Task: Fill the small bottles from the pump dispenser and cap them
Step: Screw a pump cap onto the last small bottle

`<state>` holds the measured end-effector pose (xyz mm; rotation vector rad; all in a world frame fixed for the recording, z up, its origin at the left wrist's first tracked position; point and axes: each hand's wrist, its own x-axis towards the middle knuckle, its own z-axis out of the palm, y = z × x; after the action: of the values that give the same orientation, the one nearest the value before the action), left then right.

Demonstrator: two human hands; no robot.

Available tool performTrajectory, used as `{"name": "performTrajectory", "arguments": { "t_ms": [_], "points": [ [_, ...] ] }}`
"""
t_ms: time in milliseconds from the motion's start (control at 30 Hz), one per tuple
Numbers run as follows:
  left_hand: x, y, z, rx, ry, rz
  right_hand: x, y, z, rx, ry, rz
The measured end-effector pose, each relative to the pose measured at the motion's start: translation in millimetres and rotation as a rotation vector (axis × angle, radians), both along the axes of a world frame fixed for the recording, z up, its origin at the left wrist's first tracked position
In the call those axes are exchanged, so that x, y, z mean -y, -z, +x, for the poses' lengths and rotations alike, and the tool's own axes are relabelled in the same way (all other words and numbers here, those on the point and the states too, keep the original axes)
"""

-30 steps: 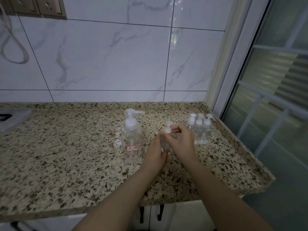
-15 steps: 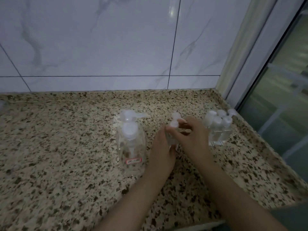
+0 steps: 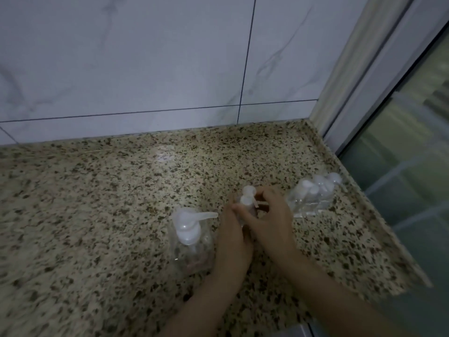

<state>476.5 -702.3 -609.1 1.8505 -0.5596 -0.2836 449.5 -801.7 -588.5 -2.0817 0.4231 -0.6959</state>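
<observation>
My left hand point(image 3: 234, 235) and right hand point(image 3: 269, 221) both grip one small bottle point(image 3: 247, 203) above the speckled table point(image 3: 97, 215). The pump dispenser point(image 3: 190, 239) stands just left; more capped bottles point(image 3: 313, 197) cluster right.

Two bare forearms, no sleeves, no watch or bracelet showing. Left hand point(image 3: 233, 235) and right hand point(image 3: 272, 222) ungloved, no rings to be made out on the fingers. Rather blurred in the dim light, so nails and finer marks not discernible.
</observation>
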Motion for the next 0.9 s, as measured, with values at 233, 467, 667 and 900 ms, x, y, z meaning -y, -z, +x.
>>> {"name": "performTrajectory", "arguments": {
  "t_ms": [233, 467, 667, 900],
  "points": [
    [-9, -30, -1, -0.235, -0.007, 0.123, 1, -14, -8, -0.129, -0.065, 0.011],
    [-15, -45, -9, -0.197, -0.010, 0.213, -9, -30, -12, -0.111, 0.007, 0.006],
    [-12, -33, -4, -0.165, -0.041, 0.236, 3, -29, -20, -0.168, -0.097, 0.010],
    [-14, -29, -8, -0.096, -0.026, 0.295, 9, -27, -23, -0.162, -0.141, 0.034]
  ]
}}
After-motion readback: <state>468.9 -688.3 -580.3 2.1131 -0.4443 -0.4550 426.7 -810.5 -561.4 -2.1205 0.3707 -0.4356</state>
